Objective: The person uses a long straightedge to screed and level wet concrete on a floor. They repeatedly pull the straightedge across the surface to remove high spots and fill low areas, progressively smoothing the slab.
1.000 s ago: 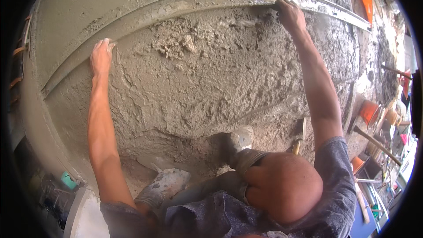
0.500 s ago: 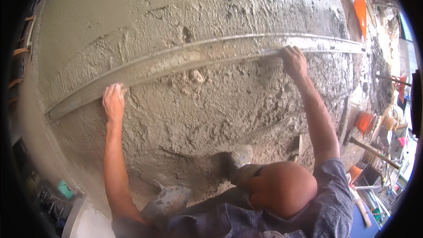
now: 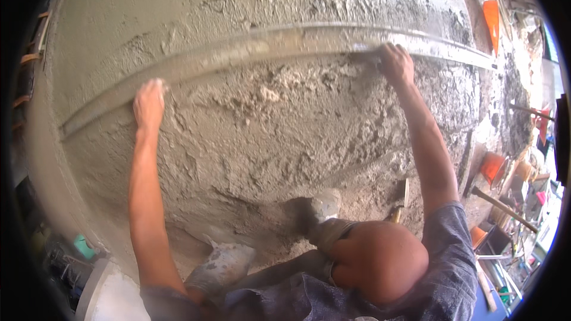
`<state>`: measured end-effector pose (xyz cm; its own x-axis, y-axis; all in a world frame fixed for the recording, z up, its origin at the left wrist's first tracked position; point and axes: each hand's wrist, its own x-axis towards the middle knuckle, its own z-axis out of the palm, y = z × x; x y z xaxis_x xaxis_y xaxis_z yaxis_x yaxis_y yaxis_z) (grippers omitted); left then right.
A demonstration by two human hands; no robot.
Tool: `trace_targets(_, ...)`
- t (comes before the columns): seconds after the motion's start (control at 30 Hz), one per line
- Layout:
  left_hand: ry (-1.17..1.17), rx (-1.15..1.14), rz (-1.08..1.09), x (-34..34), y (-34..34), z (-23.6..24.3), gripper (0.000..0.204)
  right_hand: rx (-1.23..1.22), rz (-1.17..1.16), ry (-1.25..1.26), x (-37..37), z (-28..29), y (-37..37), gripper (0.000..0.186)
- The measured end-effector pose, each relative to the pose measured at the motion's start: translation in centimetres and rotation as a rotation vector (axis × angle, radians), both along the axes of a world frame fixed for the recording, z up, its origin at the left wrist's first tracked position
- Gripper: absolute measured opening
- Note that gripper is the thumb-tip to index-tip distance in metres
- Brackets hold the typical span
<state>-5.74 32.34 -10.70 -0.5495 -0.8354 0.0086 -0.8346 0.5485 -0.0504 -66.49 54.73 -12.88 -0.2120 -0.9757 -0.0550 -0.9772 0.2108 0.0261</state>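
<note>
A long metal straightedge (image 3: 267, 41) lies across wet, grey mortar (image 3: 285, 137), bowed by the lens and slightly blurred. My left hand (image 3: 149, 102) grips its lower edge toward the left end. My right hand (image 3: 397, 62) grips that same edge farther right. The mortar is smoother above the bar at the upper left and rough and lumpy below it. My bent bare knee (image 3: 383, 252) and boots (image 3: 324, 205) sit low in the picture. A flat tool with a pale handle (image 3: 397, 214) rests beside the knee.
An orange object (image 3: 491, 21) lies at the upper right. Along the right side are an orange bucket (image 3: 492, 166), a long wooden handle (image 3: 504, 208) and several jumbled tools. A small green object (image 3: 83, 245) and a white rounded rim (image 3: 98, 294) are at the lower left.
The straightedge, held in both my hands, moved down toward my body by half a second ago. Since then it has moved back up part of the way, more at the left.
</note>
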Motion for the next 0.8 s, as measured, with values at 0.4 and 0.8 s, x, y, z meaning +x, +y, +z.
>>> trace_targets(0.4, 0.096, 0.004, 0.065, 0.6, 0.6, -0.8, 0.017, 0.143, -0.176, 0.03, 1.1, 1.7, -1.6, 0.015)
trace_targets(0.8, 0.484, -0.059, 0.49, 0.6, 2.1, -2.0, 0.015, -0.256, 0.108, -0.133, -1.2, -2.5, 0.8, 0.009)
